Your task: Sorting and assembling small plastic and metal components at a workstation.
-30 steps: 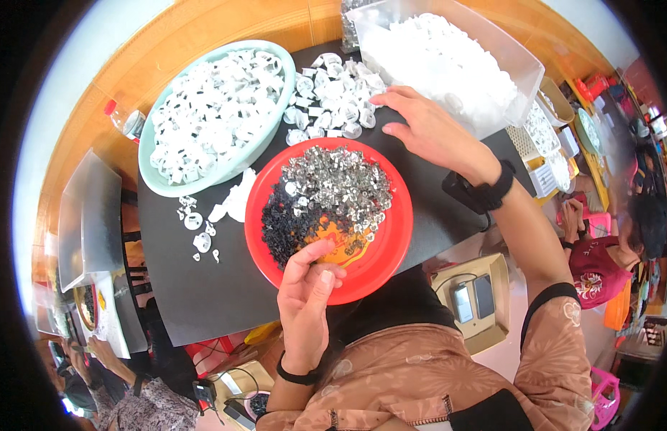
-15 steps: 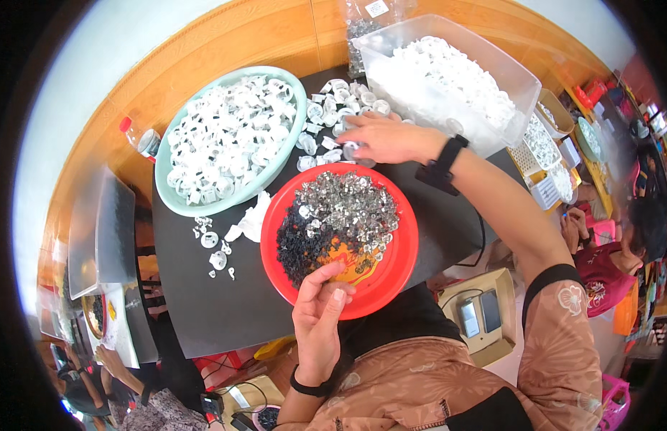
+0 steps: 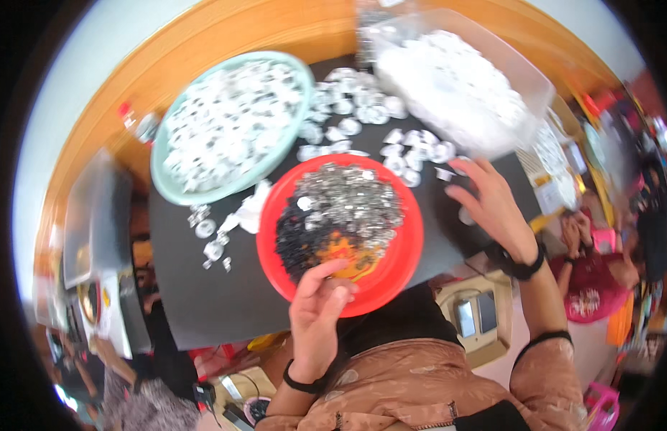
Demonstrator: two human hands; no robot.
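Note:
My left hand (image 3: 317,316) is at the near rim of a red plate (image 3: 412,248), its thumb and fingers curled together; whatever they hold, if anything, is too small to make out. On the plate are small clear pieces (image 3: 348,205) and black pieces (image 3: 296,244). Over the table's right side is my right hand (image 3: 495,212), thumb and forefinger spread. A small white piece (image 3: 445,174) lies by its fingertips, and another pale part (image 3: 465,215) shows beneath the hand. To its left is a loose group of white round parts (image 3: 412,154), somewhat blurred.
A pale green basin (image 3: 157,169) heaped with white parts stands at the back left. At the back right is a clear plastic bin (image 3: 538,90) of white parts. More white parts (image 3: 348,97) lie between them on the black table (image 3: 197,302). Other people sit at both sides.
My right hand has moved right and nearer, off the white pile. A group of white parts now lies apart, to the pile's right. My left hand stays at the plate; the view shifts slightly.

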